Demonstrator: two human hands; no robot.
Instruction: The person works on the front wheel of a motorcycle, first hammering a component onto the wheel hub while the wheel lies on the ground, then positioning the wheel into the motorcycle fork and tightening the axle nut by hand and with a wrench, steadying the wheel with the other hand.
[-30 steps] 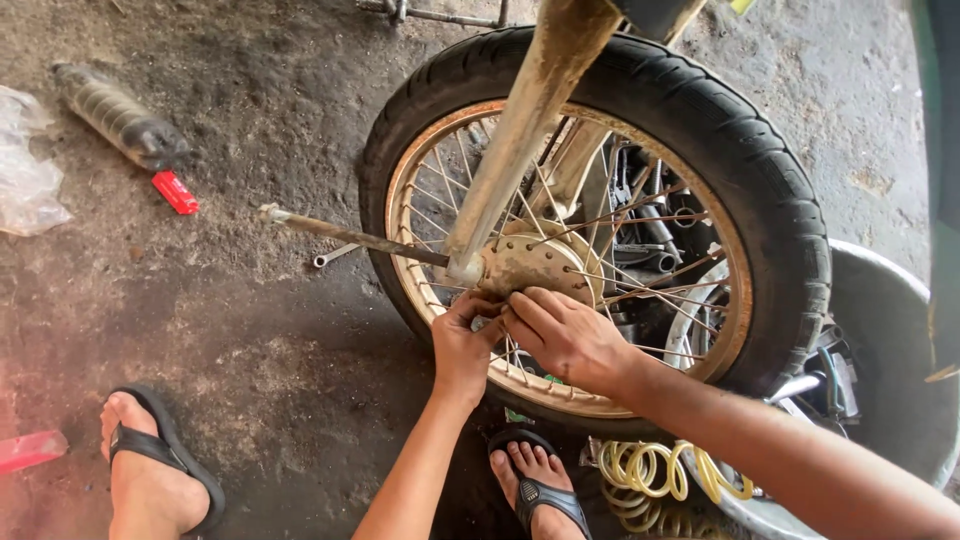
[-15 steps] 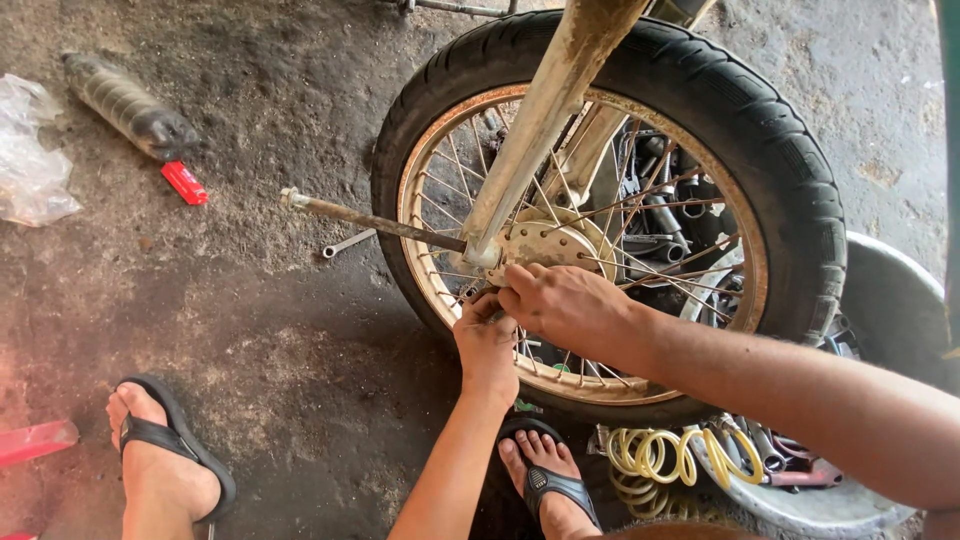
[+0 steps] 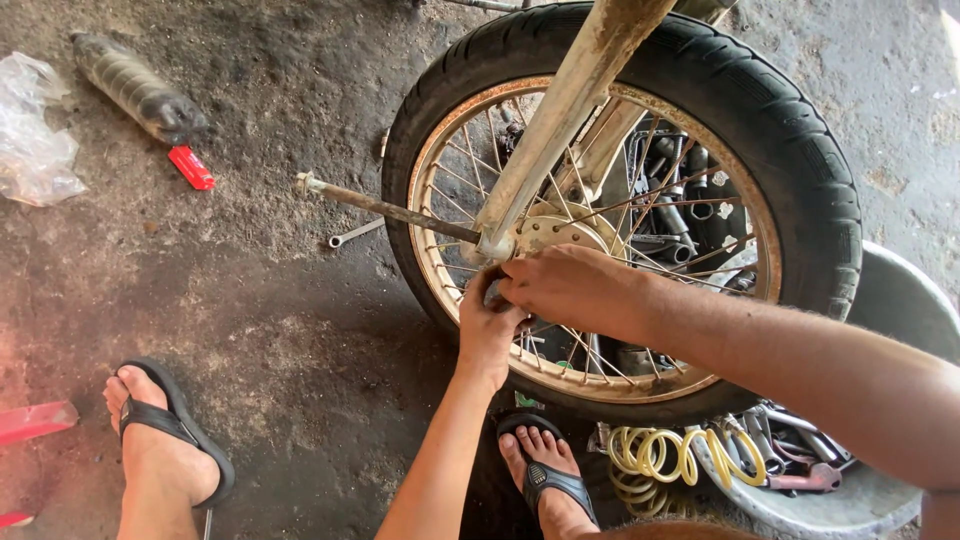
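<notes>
Currently both hands at the hub of the spoked wheel (image 3: 620, 215), just below the fork leg (image 3: 570, 110); left hand (image 3: 487, 325) pinched closed on a small part at the hub, can't tell what; right hand (image 3: 580, 290) curled over it, grip hidden; axle rod (image 3: 385, 207) sticks out sideways from the hub; small wrench (image 3: 355, 233) on the floor beneath it.

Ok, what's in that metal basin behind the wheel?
In the basin, seen through the wheel spokes, lie dark metal parts; at its lower edge, a yellow coiled hose and tools. The tyre hides the rest.
</notes>
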